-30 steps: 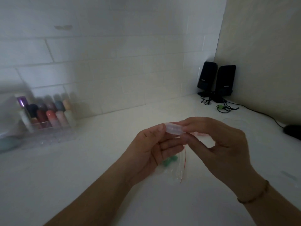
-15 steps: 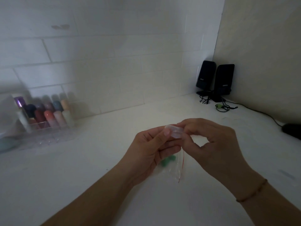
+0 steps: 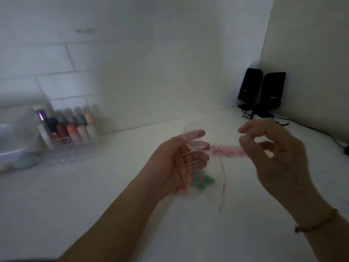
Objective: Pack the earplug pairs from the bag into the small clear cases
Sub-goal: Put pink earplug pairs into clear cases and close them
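My left hand [image 3: 175, 163] pinches a small clear case [image 3: 197, 143] between thumb and forefinger; its lid looks raised, though blur hides detail. Under the lower fingers of the same hand hangs a clear zip bag [image 3: 215, 184] with a red seal line, and green earplugs [image 3: 203, 181] show inside it. My right hand [image 3: 277, 157] hovers apart to the right of the case, fingers loosely curled, with nothing visible in them. A blurred pink streak [image 3: 228, 150] lies between the two hands; I cannot tell what it is.
A clear organiser [image 3: 69, 146] with several coloured bottles stands at the back left, beside a plastic tub [image 3: 13, 148]. Two black speakers [image 3: 261, 91] with cables sit in the back right corner. A white counter [image 3: 94, 195] lies under the hands.
My right hand has let go of the case and drawn away to the right. The case stays in my left hand, now with its lid up. The camera has moved closer.
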A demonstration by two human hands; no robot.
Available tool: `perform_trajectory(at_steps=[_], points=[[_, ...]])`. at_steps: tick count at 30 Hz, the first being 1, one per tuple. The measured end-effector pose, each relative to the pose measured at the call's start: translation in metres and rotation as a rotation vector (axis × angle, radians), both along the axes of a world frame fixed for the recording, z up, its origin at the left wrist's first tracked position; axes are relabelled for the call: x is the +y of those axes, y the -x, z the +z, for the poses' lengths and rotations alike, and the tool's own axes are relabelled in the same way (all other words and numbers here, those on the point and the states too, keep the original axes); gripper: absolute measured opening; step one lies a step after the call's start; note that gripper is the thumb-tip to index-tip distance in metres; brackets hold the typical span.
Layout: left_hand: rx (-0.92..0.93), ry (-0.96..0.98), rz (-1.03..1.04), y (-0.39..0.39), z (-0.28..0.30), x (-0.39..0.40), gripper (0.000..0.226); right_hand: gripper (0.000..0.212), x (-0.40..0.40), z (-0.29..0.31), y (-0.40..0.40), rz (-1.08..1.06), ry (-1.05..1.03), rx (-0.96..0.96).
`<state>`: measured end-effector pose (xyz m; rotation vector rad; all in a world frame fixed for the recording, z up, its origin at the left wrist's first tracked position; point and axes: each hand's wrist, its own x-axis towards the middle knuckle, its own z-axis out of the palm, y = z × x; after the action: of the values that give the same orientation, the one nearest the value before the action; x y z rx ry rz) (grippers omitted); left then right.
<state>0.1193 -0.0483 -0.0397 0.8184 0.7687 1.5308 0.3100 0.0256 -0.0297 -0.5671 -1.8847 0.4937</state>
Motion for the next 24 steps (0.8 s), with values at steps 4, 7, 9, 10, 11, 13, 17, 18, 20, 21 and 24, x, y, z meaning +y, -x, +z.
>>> perform_trajectory(at_steps=[4,7,9,10,11,13,17,18,20,21,24], points=[[-0.057,0.114,0.357,0.044,0.003,-0.001,0.021,0.018,0.011,-0.008,-0.004,-0.106,0.106,-0.520],[0.024,0.244,0.589,0.058,-0.005,0.000,0.010,0.004,0.006,-0.018,0.000,-0.036,0.124,-0.902],[0.137,0.297,0.622,0.058,-0.011,0.002,0.010,0.017,0.005,-0.024,0.003,0.030,0.159,-0.996],[0.193,0.311,0.612,0.056,-0.013,0.003,0.019,0.023,0.005,-0.026,0.004,0.059,0.167,-0.996],[0.228,0.315,0.596,0.053,-0.014,0.004,0.035,0.025,0.004,-0.027,0.006,0.093,0.161,-0.965],[0.216,0.308,0.555,0.047,-0.016,0.006,0.058,0.024,0.001,-0.029,0.011,0.186,0.134,-0.811],[0.189,0.282,0.508,0.034,-0.017,0.008,0.048,0.026,-0.003,-0.040,0.027,0.176,0.019,-0.708],[0.215,0.274,0.499,0.032,-0.017,0.008,0.039,0.026,-0.004,-0.042,0.032,0.152,0.001,-0.746],[0.242,0.270,0.490,0.029,-0.015,0.007,0.029,0.024,-0.005,-0.045,0.037,0.103,-0.032,-0.846],[0.230,0.279,0.499,0.029,-0.015,0.007,0.029,0.028,-0.006,-0.045,0.037,0.074,-0.049,-0.886],[0.204,0.308,0.527,0.029,-0.017,0.010,0.029,0.034,-0.005,-0.045,0.037,-0.005,-0.105,-0.879]])
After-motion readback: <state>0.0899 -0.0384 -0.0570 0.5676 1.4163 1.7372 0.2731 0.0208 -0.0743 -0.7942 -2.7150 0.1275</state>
